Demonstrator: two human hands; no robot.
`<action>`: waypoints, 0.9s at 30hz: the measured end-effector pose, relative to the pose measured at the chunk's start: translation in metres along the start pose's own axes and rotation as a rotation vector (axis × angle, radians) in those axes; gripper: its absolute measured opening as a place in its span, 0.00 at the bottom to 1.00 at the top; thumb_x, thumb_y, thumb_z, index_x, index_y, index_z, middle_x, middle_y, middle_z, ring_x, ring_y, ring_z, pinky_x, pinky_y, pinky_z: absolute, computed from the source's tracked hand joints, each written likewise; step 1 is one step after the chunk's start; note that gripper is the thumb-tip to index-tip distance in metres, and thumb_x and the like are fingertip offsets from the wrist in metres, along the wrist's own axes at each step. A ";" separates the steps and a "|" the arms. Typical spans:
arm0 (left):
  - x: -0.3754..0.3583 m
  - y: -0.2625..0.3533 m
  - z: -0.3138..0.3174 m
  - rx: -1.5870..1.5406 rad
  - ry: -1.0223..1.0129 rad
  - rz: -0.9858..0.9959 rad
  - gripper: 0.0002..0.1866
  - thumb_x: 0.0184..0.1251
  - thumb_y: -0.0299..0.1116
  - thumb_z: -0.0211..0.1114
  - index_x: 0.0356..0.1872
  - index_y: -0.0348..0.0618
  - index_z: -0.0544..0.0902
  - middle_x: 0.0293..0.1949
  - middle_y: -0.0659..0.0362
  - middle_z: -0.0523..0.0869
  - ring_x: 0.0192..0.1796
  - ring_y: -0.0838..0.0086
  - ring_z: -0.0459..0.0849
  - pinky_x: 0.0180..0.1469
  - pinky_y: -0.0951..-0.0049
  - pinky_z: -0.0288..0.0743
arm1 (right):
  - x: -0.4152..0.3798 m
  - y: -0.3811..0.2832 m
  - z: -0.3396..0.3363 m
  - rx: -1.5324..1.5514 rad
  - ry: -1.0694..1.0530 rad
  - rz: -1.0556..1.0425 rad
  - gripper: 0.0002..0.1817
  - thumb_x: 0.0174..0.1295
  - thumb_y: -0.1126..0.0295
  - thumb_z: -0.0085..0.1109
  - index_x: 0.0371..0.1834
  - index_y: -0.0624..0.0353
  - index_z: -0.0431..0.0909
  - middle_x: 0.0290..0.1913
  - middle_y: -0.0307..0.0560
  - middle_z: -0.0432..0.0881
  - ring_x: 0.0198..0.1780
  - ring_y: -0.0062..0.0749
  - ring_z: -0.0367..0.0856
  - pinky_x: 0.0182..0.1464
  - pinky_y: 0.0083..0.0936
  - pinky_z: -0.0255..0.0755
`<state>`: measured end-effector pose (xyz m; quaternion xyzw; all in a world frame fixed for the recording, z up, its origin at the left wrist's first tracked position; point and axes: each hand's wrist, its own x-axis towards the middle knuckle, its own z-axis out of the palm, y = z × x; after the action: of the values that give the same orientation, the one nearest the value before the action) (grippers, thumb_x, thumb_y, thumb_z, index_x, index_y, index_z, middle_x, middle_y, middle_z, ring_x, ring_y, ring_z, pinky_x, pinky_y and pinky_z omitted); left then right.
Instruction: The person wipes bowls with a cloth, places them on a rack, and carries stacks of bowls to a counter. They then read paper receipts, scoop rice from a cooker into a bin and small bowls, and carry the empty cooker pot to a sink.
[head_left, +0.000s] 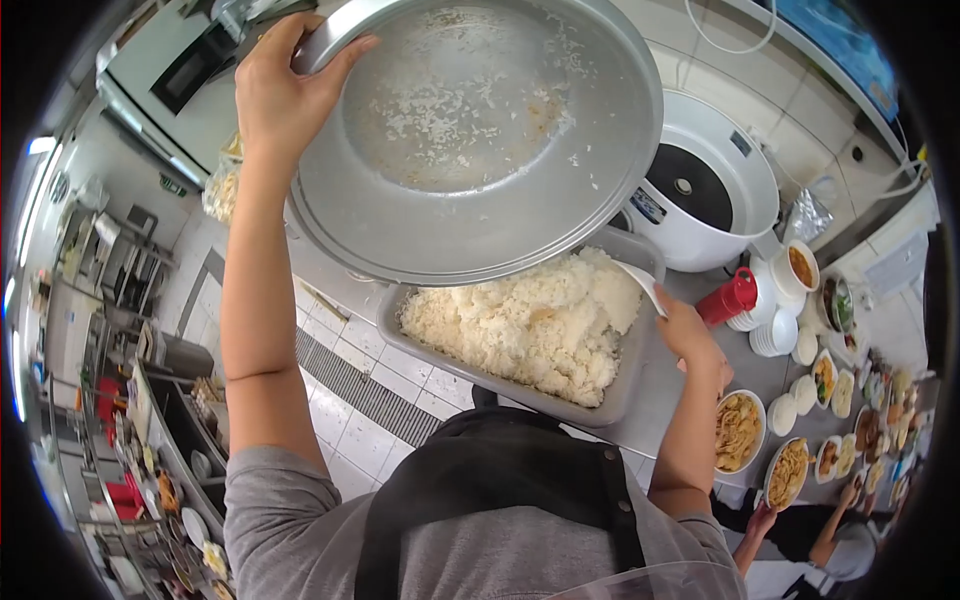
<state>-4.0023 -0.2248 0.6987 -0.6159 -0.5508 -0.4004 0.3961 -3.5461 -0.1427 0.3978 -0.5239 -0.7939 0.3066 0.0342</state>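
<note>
My left hand [280,95] grips the rim of a large metal rice cooker pot [480,215], thumb inside. The pot is tipped so its inside faces me, with loose grains and a few browned bits stuck to its bottom. Below it sits a grey plastic tub [634,375] heaped with cooked white rice [540,325]. At the tub's right side, my right hand [690,335] is closed around the handle of a white rice paddle [643,281]. The paddle's far end meets the rice under the pot's rim. Part of the tub's back is hidden by the pot.
A white rice cooker body [690,240] stands behind the tub. To the right are a red bottle [728,297], stacked white bowls [775,332] and a bowl of food [738,432]. Another person's hand [762,522] holds a noodle bowl [787,473]. Shelving [125,270] lines the left.
</note>
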 end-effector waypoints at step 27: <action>-0.425 -0.515 -0.445 0.321 -0.087 -0.928 0.15 0.64 0.40 0.74 0.35 0.36 0.86 0.29 0.64 0.84 0.34 0.83 0.78 0.39 0.79 0.73 | 0.072 -0.545 0.338 1.162 -0.208 -0.564 0.17 0.74 0.59 0.50 0.33 0.62 0.72 0.28 0.38 0.72 0.34 0.21 0.68 0.37 0.24 0.65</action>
<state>-4.5711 -0.7511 0.4904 -0.2527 -0.8378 -0.4188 0.2425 -4.1474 -0.3771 0.3901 -0.1593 -0.6053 0.7140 0.3138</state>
